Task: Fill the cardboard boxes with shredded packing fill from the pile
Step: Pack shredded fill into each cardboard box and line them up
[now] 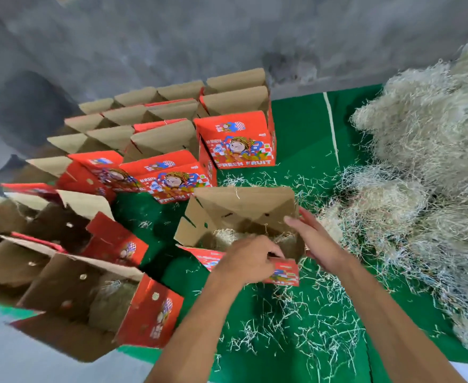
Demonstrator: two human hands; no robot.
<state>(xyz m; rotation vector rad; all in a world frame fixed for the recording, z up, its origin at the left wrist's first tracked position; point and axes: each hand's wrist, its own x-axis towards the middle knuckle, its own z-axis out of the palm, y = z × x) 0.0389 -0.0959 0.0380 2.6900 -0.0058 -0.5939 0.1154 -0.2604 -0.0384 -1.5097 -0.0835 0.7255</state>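
Examining the work area: one open cardboard box [241,217] sits at frame centre on the green tabletop [304,125], with a thin layer of fill visible inside. The left hand [250,262] has its fingers curled over the near red flap, gripping it. The right hand [310,233] rests its fingers against the box's right wall at about 3 o'clock, thumb over the rim; whether it pinches the wall cannot be confirmed.

The pile of shredded packing fill [426,150] occupies the 2 to 4 o'clock sector, just beside the box. Loose strands litter the cloth toward 6 o'clock.

Assessment: the fill looks light, springy and tangled; it should compress in a grab and shed strands, so a broad two-handed scoop into the pile's bulk is advisable. The box appears light and easily tipped; steadying by a wall or flap seems prudent.

Empty upright boxes [238,139] stand from 10 to 12 o'clock.
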